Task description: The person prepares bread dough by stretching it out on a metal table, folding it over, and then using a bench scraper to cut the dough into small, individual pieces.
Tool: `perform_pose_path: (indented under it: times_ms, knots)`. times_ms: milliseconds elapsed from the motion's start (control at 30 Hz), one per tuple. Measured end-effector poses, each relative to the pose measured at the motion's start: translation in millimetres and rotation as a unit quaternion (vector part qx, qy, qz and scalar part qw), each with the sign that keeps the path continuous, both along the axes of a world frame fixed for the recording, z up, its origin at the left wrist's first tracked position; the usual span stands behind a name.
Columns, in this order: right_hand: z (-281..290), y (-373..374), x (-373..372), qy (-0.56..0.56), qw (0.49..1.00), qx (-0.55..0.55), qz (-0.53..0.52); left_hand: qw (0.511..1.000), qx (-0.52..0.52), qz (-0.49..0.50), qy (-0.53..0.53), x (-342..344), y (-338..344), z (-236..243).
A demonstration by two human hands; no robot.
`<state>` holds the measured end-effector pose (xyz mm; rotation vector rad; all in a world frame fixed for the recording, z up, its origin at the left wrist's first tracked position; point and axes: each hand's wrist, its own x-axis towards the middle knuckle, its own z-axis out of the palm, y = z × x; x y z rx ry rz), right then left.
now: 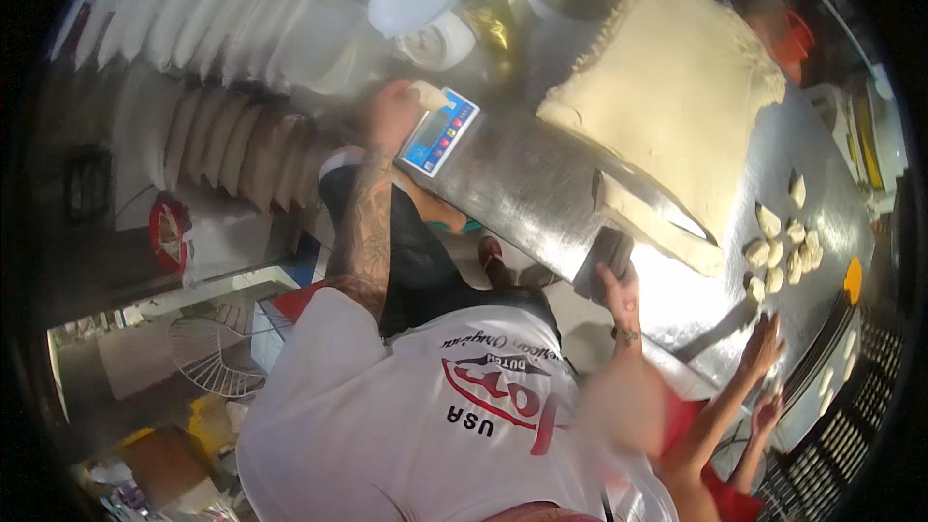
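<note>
My left hand [394, 113] is at the far left of the steel table, fingers closed on a small piece of pale dough [428, 95] at the upper end of a blue and white digital scale [441, 140]. Blur hides how fully the dough rests on the scale. Near the table's front edge, my right hand [620, 295] grips a flat, dark bench scraper [605, 259]. Just beyond the scraper lies a cut strip of dough [657, 228], partly parted from a large, thick dough sheet [667, 77].
Several small dough pieces [773, 251] sit to the right, close to a co-worker's hands [761, 348]. Tubs [435, 43] and a yellow oil bottle [493, 34] stand behind the scale. An orange scraper [853, 280] lies at the right edge, by dark trays [860, 416].
</note>
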<state>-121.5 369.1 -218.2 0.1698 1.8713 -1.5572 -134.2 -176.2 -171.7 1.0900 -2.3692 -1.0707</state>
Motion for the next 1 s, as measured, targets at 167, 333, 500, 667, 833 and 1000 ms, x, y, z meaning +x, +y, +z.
perform_pose_path:
  times_ms: [167,333,500,667,833,1000]
  knots:
    - [-10,1,2,0.011,0.999,-0.037,-0.016,0.994,-0.078,0.031,0.064,16,-25,18]
    - [12,-4,-2,0.000,1.000,-0.019,0.010,0.992,-0.055,0.040,0.110,19,-42,4]
    - [1,4,-2,0.002,0.999,-0.035,-0.001,0.986,0.099,0.060,0.117,-5,-20,18]
    - [-3,3,0,0.016,1.000,-0.013,0.014,0.994,0.044,0.061,0.074,-16,-22,3]
    - [-21,11,-2,0.001,1.000,-0.003,0.022,0.990,0.123,0.057,0.026,-13,-12,5]
    - [-19,4,4,0.001,0.999,-0.034,-0.004,0.999,0.031,-0.010,-0.037,-16,-15,-4]
